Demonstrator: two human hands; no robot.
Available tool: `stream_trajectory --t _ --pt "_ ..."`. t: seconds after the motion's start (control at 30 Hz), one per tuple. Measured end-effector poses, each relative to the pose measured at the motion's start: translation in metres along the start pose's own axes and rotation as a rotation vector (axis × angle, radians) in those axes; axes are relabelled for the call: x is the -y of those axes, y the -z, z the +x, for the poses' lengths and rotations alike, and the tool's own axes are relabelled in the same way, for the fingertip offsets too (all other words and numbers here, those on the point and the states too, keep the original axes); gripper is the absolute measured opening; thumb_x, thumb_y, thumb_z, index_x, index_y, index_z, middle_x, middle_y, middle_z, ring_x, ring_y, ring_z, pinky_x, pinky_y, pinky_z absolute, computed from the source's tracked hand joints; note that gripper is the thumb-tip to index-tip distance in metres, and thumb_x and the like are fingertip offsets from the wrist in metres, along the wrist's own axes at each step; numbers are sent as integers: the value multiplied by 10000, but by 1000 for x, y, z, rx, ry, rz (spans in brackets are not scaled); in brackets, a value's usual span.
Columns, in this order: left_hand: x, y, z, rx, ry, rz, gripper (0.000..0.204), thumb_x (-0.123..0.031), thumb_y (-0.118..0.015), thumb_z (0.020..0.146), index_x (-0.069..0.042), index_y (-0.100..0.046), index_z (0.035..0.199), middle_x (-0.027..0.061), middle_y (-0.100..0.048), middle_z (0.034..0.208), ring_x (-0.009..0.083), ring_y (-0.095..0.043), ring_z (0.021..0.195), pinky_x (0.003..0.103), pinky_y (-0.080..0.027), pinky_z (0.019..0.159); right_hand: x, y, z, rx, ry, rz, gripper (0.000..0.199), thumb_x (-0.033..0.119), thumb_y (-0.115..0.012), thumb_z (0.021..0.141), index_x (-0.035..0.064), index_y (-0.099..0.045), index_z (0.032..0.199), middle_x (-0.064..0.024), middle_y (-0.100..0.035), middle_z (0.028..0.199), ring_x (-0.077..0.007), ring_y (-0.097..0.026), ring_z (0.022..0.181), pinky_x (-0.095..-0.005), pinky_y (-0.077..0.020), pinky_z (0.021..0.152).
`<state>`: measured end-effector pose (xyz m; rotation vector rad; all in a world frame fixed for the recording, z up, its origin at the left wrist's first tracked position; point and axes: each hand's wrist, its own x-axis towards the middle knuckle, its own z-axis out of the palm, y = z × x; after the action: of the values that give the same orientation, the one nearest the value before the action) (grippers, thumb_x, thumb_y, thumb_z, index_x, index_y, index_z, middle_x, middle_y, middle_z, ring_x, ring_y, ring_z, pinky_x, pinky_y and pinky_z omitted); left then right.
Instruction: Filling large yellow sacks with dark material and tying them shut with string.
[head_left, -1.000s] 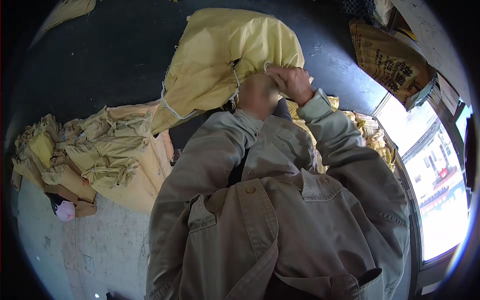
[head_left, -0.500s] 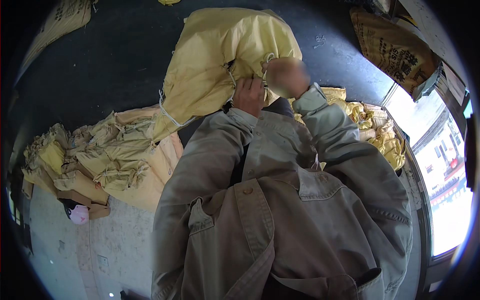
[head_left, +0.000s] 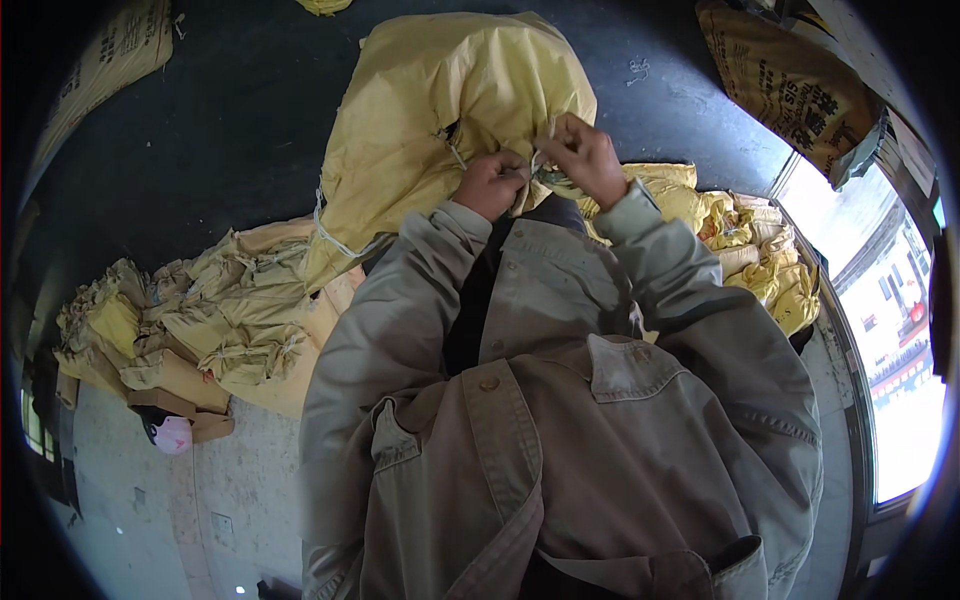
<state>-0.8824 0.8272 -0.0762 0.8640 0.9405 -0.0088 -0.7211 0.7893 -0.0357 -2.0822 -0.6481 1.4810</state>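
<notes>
A large yellow sack [head_left: 450, 110] lies in front of me on the dark floor, its gathered mouth toward my chest. My left hand [head_left: 492, 184] is closed on the bunched fabric at the sack's mouth. My right hand [head_left: 585, 158] pinches the same bunched mouth from the right, where a thin pale string [head_left: 540, 170] runs between my fingers. A white cord [head_left: 335, 235] trails along the sack's lower left side. My grey jacket sleeves fill the lower half of the view.
A pile of tied yellow sacks [head_left: 215, 320] lies at the left, another pile [head_left: 745, 250] at the right. A brown printed sack [head_left: 790, 85] leans at the upper right beside a bright window [head_left: 900, 330]. A pink object [head_left: 172, 434] sits on the pale floor.
Both hands have shifted up along the sack's mouth and drawn closer together, the right hand now raised and pinching the string. The sack sits a little higher in view.
</notes>
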Motion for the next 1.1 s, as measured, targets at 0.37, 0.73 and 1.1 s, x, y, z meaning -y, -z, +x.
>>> stream_trajectory --t 0.37,0.73,1.1 --pt "-21 15 8 355 173 11 120 -113 -544 783 -4 -565 736 -14 -508 633 71 -455 598 229 -368 546 5 -5 -39 -328 144 128 117 63 -631 721 42 -559 811 -45 -577 769 -104 -518 549 -231 -409 506" --pt "-7 19 6 329 161 -189 93 -86 -489 821 -25 -558 834 -37 -504 690 50 -444 641 201 -368 608 9 -10 -36 -127 516 -590 157 128 -663 660 81 -635 808 -23 -589 827 -209 -568 757 -320 -442 671" --pt "-8 12 7 150 186 -215 89 -48 -505 797 13 -569 807 20 -553 672 75 -489 603 227 -405 580 6 -22 -38 -319 544 -545 105 102 -663 653 77 -639 753 -24 -594 781 -190 -576 713 -296 -444 603"
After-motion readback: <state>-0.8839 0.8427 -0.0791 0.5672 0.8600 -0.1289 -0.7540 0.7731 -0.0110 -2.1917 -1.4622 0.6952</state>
